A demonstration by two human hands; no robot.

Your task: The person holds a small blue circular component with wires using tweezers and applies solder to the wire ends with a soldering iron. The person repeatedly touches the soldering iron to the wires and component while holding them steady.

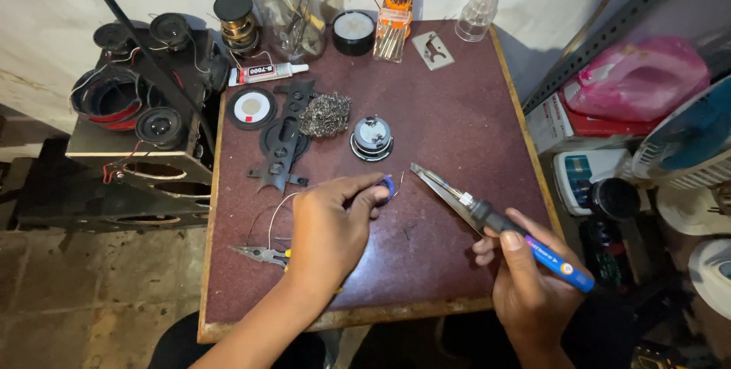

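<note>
Two hands mid-soldering: left hand [329, 224] pinching small blue part [388, 185] down on table [457, 125], right hand [525, 277] closed around soldering iron [487, 217], tip poised near part; next, probably, steadying and touching tip to joint.

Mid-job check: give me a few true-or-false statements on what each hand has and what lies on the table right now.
1. The right hand holds a soldering iron. True.
2. The left hand pinches a small blue part. True.
3. The pliers are in the left hand's grip. False: they lie on the table beside that wrist.
4. The iron's tip touches the small round speaker. False: it is apart, in front of it.
5. The glue tube lies near the table's far left corner. True.
</note>
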